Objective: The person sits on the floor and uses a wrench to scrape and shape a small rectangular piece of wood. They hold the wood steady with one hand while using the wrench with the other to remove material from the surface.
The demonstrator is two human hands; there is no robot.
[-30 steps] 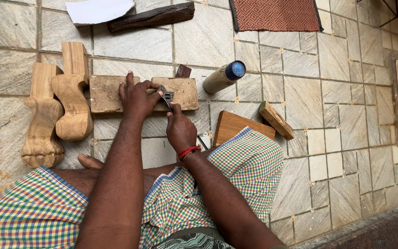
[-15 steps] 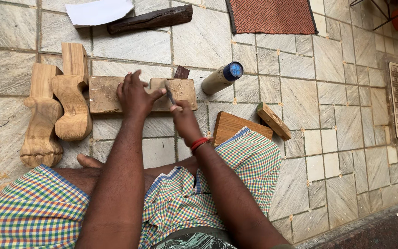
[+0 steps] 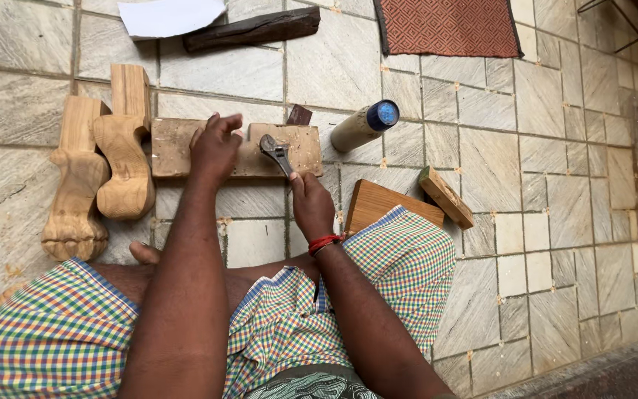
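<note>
My left hand (image 3: pixel 214 150) rests on a flat wooden block (image 3: pixel 304 145) lying on the tiled floor, pressing it down with the fingers spread. My right hand (image 3: pixel 311 204) grips the handle of a small metal adjustable wrench (image 3: pixel 275 151), whose head lies on the right part of the block. A red band circles my right wrist. I sit cross-legged in checked cloth, with the block just beyond my knees.
Two carved wooden furniture legs (image 3: pixel 101 162) lie left of the block. A cylinder with a blue cap (image 3: pixel 365 123), a wooden board (image 3: pixel 378 205) and a small wood piece (image 3: pixel 445 196) lie to the right. A dark plank (image 3: pixel 254 28), white paper (image 3: pixel 169 15) and red mat (image 3: pixel 448 26) are farther away.
My right hand drew back toward me from the block, with the wrench now lying visibly across the block's right part. My left hand stays on the block.
</note>
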